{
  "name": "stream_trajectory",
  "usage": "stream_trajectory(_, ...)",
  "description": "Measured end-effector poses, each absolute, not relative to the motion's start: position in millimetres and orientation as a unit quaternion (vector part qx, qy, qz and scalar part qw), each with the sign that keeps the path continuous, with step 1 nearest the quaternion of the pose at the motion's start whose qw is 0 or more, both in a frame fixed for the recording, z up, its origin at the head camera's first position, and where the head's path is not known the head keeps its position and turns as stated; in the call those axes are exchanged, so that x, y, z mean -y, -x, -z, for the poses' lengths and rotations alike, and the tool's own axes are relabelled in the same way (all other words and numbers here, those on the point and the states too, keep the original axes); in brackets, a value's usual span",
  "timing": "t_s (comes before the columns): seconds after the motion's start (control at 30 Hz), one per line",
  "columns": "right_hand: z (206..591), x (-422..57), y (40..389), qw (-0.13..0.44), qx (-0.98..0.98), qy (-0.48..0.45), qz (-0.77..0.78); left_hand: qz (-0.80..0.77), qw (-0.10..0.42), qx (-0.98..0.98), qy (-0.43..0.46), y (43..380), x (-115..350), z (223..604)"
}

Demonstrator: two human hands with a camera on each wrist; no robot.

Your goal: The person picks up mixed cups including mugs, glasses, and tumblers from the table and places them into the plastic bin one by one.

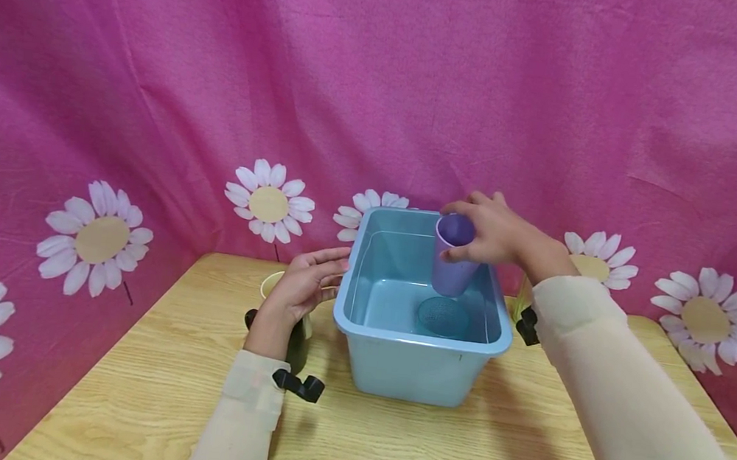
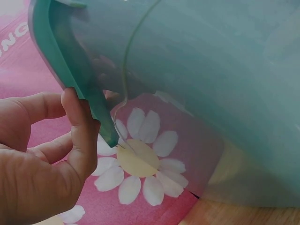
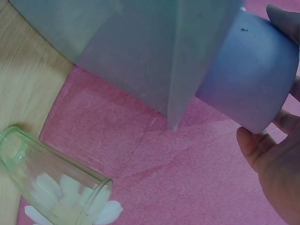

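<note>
In the head view a light blue plastic tub (image 1: 418, 368) stands on the wooden table. My right hand (image 1: 491, 231) grips a purple tumbler (image 1: 454, 275) near its top, thumb at the near side and fingers at the far side. The tumbler is upright over the tub's right half. Below it, on the tub floor, shows a round, translucent teal item (image 1: 441, 318) with a textured surface. My left hand (image 1: 307, 279) reaches to the tub's left rim from outside, and in the left wrist view its fingertips (image 2: 77, 101) touch that rim.
A greenish clear glass (image 3: 58, 173) stands right of the tub. Behind my left hand are a pale yellow-rimmed cup (image 1: 270, 283) and a dark object (image 1: 297, 349), both partly hidden. A pink cloth (image 1: 422, 87) with white flowers hangs behind the table (image 1: 147, 386).
</note>
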State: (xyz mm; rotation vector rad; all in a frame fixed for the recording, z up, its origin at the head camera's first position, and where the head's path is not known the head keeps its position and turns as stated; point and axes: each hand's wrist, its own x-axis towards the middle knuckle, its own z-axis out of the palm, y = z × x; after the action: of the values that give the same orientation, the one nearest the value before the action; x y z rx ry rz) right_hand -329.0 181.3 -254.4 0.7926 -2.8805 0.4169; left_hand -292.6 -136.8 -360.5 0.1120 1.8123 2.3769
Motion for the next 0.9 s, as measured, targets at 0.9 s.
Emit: stream_trajectory(0.9,289,-179,332,0.033,0.956,-0.275,-0.102,-0.790,0.073,-0.608,-0.041,294,136,361)
